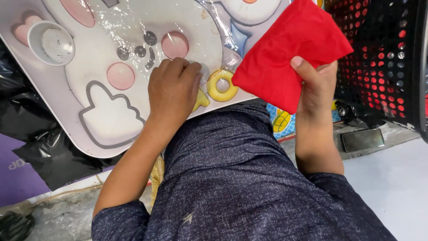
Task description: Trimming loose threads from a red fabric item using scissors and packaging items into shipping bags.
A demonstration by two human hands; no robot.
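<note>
I see the big white cartoon-printed board (89, 129) under my left hand (173, 91), tilted, covered in clear plastic film (129, 22) that wrinkles just above the knuckles. Printed on it: pink circles (174, 44) right above the left hand, another pink circle to its left, grey dots between them, a grey-outlined paw shape lower left of the hand.

Black perforated crate (379, 58) with red showing through the holes stands right of my right hand (317, 85), close behind it.

Red folded cloth (290, 51) is up in the right hand, between both hands and above the board's near edge. Thumb lies on top of the cloth's lower right corner, fingers behind it, so the hand is pinching it.

Left hand lies palm down on the board, fingers curled and pressed together; can't tell if anything is under them.

White round cup (50, 43) sits on the board well to the left of the left hand.

Dark phone (362, 139) lies flat on the floor below right of the right hand.

Yellow printed ring (222, 85) sits just right of the left hand, touching the cloth's lower edge in view.
</note>
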